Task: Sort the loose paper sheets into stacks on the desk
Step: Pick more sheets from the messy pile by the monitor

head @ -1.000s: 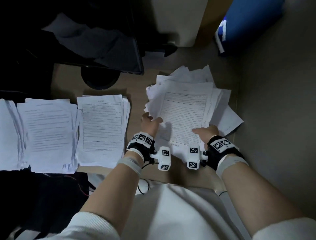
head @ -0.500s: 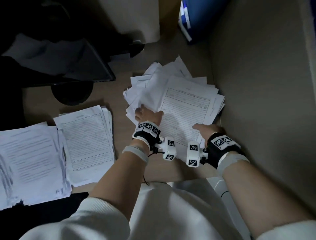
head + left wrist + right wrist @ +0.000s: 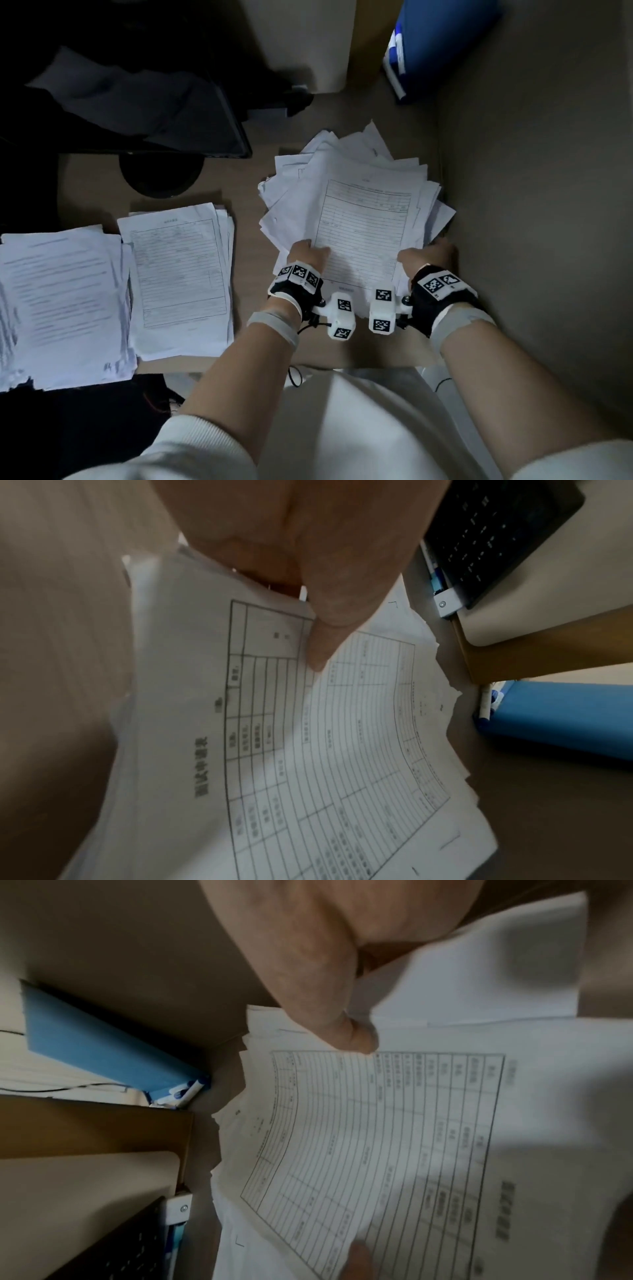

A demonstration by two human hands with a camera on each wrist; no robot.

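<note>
Unsorted pile lies at the bench's right edge, near the far right corner, fanned and uneven. Left hand pinches the top form sheet with its grip, thumb on the printed face; the fingers beneath are hidden. Right hand likewise pinches the sheet's near right side with its grip. Two sorted stacks, form stack and text stack, sit toward the near left edge.

Judgement: the step is lifting one sheet clear. Recommend confirming that no second sheet clings, then squaring edges on the matching form stack.
</note>
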